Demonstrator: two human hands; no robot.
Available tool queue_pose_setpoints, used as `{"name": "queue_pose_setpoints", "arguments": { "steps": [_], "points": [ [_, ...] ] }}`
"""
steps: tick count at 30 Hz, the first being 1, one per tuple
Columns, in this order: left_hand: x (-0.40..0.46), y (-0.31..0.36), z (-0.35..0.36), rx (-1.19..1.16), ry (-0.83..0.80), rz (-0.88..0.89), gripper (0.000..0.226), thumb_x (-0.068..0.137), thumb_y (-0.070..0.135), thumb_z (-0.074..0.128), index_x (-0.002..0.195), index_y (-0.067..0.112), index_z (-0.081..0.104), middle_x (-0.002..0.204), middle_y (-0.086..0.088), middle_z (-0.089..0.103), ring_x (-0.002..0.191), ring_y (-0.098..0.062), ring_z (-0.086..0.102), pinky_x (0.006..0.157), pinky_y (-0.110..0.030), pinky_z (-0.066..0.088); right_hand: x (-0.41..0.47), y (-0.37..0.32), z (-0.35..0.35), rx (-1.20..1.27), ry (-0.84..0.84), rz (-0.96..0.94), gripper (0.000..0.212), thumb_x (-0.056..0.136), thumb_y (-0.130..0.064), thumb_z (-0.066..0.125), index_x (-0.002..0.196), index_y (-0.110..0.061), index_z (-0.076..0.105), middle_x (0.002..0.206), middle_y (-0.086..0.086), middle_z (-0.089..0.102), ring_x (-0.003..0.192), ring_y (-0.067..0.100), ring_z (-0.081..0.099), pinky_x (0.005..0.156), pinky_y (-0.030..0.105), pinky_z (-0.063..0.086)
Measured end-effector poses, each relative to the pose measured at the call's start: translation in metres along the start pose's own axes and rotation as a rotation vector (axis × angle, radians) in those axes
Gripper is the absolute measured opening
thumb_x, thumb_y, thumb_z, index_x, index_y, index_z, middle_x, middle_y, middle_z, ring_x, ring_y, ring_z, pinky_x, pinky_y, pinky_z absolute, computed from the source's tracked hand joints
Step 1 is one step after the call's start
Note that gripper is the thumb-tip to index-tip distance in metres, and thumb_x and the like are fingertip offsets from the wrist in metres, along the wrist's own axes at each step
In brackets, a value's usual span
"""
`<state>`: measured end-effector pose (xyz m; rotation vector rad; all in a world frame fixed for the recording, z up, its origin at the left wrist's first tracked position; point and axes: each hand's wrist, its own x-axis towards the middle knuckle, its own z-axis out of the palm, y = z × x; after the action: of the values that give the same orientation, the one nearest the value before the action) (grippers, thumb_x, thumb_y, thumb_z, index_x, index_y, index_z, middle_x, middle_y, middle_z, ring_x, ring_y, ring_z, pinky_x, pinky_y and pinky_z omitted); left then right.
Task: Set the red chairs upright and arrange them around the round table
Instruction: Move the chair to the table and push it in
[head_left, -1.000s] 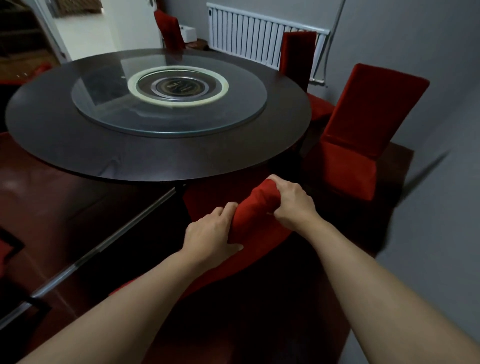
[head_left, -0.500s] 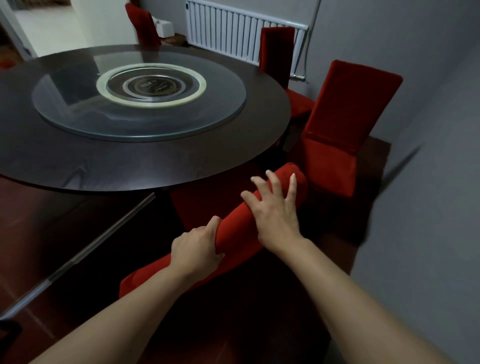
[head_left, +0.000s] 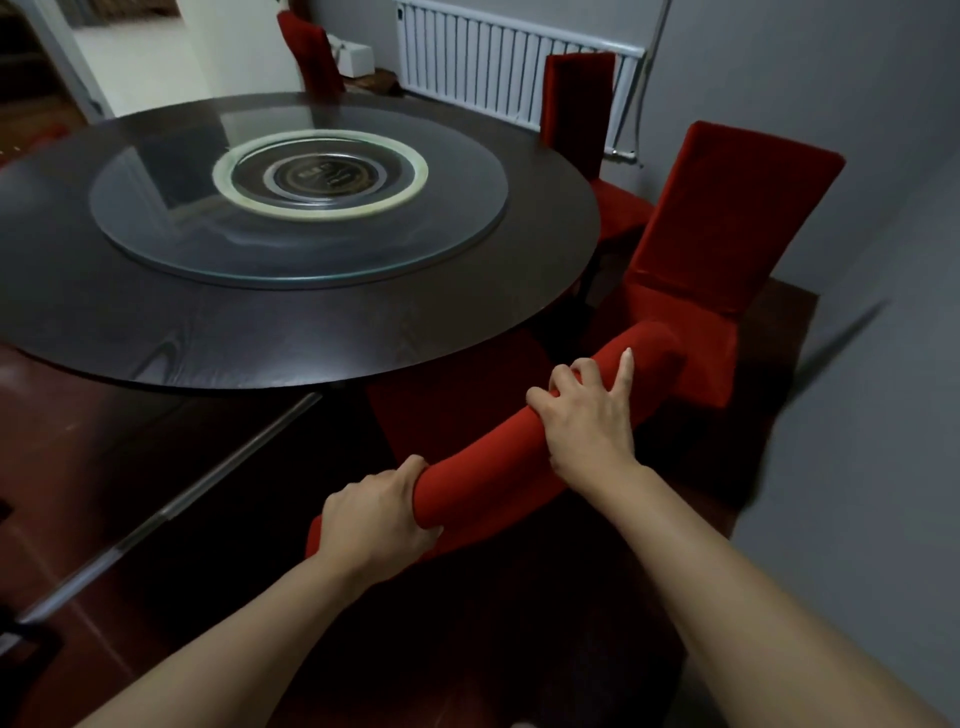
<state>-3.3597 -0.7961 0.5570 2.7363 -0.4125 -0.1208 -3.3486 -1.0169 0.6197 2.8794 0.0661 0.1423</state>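
**A:** Head view is showing both hands on the top rail of the near red chair (head_left: 488, 467), which is standing at the front edge of the round table (head_left: 291, 332), its seat tucked partly under the rim. The left hand (head_left: 374, 519) is wrapping the rail's near end with fingers curled round it. The right hand (head_left: 587, 421) is lying over the rail further along, some fingers curling onto the cloth, one finger sticking out straight, so that hold is looking looser to me.

**B:** What is worrying you?

**A:** The rail's far end is sitting just beside, maybe touching, the seat of the neighbouring red chair (head_left: 727, 218). If the person is pushing or swinging the near chair rightwards, I judge it is risking a knock that shoves the neighbour out of line or towards the grey wall (head_left: 857, 467).

**B:** Anything else?

**A:** The padded cover is looking soft; a loose right-hand hold is likely slipping on it, leaving the left hand twisting the chair alone. Also, pushing too far in is risking the backrest hitting the table rim. Two more red chairs, the radiator chair (head_left: 574, 104) and the far chair (head_left: 311, 57), are standing upright further round.
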Motion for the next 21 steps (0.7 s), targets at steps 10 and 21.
{"name": "queue_pose_setpoints", "arguments": {
  "steps": [10, 21],
  "points": [
    [0.055, 0.086, 0.014, 0.121, 0.062, -0.022, 0.040, 0.076, 0.058, 0.062, 0.109, 0.040, 0.047, 0.085, 0.016, 0.062, 0.079, -0.009, 0.064, 0.064, -0.026, 0.036, 0.032, 0.078, 0.023, 0.013, -0.076, -0.247, 0.056, 0.074, -0.045, 0.075, 0.124, -0.032, 0.053, 0.122, -0.002, 0.057, 0.121, 0.025, 0.046, 0.112, 0.058, 0.014],
    [0.098, 0.149, 0.029, 0.154, 0.080, -0.005, 0.039, 0.078, 0.055, 0.061, 0.110, 0.039, 0.047, 0.086, 0.014, 0.063, 0.078, -0.010, 0.064, 0.063, -0.027, 0.037, 0.047, 0.140, 0.050, 0.093, -0.047, -0.203, 0.048, 0.080, -0.030, 0.071, 0.124, -0.035, 0.054, 0.118, -0.003, 0.057, 0.119, 0.023, 0.047, 0.112, 0.057, 0.015]
  ]
}}
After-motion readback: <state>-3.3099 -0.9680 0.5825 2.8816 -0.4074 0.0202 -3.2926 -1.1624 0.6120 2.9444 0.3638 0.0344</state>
